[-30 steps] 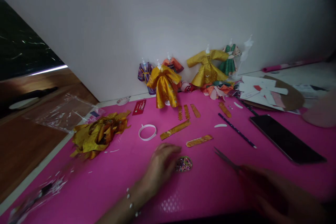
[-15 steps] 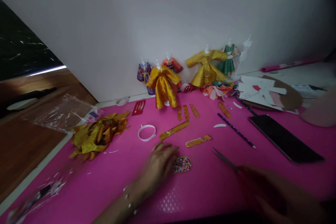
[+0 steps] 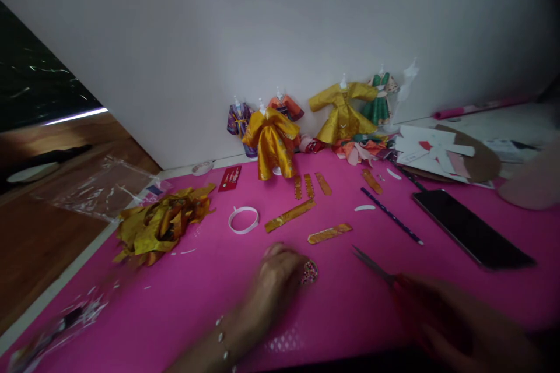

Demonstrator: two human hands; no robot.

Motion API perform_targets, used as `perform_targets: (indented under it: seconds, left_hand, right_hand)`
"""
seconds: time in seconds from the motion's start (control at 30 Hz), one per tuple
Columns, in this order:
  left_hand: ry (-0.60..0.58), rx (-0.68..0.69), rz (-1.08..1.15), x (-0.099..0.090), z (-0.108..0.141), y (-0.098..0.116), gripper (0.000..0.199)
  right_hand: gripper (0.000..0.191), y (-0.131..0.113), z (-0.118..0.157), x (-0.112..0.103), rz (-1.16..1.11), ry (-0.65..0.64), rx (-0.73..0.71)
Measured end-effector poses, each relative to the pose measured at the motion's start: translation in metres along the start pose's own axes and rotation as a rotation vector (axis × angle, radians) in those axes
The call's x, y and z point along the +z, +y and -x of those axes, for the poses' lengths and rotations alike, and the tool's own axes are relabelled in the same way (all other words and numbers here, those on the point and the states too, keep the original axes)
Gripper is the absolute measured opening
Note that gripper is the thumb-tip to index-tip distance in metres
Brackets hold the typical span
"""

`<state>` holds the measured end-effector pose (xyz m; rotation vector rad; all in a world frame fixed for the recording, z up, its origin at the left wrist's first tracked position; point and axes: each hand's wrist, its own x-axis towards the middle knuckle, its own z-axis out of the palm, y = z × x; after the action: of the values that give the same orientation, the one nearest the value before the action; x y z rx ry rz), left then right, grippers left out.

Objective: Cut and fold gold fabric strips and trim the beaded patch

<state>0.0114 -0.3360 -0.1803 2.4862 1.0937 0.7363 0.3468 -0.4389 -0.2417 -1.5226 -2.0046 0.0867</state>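
Head view: the small dish of multicoloured beads [image 3: 310, 272] lies on the pink surface [image 3: 210, 309], partly covered by the left hand [image 3: 277, 274]; that hand's fingers are curled and bunched at the dish's left side, and whether they pinch anything I cannot tell. Right of the dish, the scissors [image 3: 375, 265] point up and left; the right hand [image 3: 468, 315], dark and blurred, is closed around their red handles. Just beyond the dish lies a short gold strip [image 3: 329, 233]; a longer gold strip [image 3: 290, 215] slants behind it, with a white ring [image 3: 244, 220] to its left. Farther right lie a dark dotted pencil [image 3: 391, 216] and a black phone [image 3: 472, 228]; crumpled gold fabric [image 3: 164, 224] sits at left; small dressed figures [image 3: 275, 143] stand by the pale wall [image 3: 262, 23].
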Motion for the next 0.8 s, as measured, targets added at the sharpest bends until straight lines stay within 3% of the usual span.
perform_targets:
  seconds: [0.13, 0.27, 0.47, 0.63, 0.8]
  left_hand:
    - [-0.033, 0.001, -0.010, -0.012, -0.002, -0.003, 0.020]
    - [-0.168, 0.064, 0.021, -0.024, -0.008, 0.003, 0.023]
    - [-0.320, 0.129, -0.040, -0.018, -0.019, 0.021, 0.025]
    - [-0.336, 0.088, -0.116, -0.010, -0.022, 0.022, 0.027]
    - [-0.244, -0.080, -0.221, -0.009, -0.023, 0.007, 0.015]
  right_hand:
    - [0.058, 0.000, 0.001, 0.000, 0.011, -0.021, 0.005]
    - [0.056, -0.004, -0.002, -0.001, -0.025, 0.010, 0.013]
    - [0.058, -0.004, 0.000, 0.000, -0.063, 0.012, 0.061]
    - [0.057, 0.005, 0.008, 0.003, -0.048, -0.001, 0.058]
    - [0.055, 0.005, 0.006, 0.004, -0.014, -0.004, 0.018]
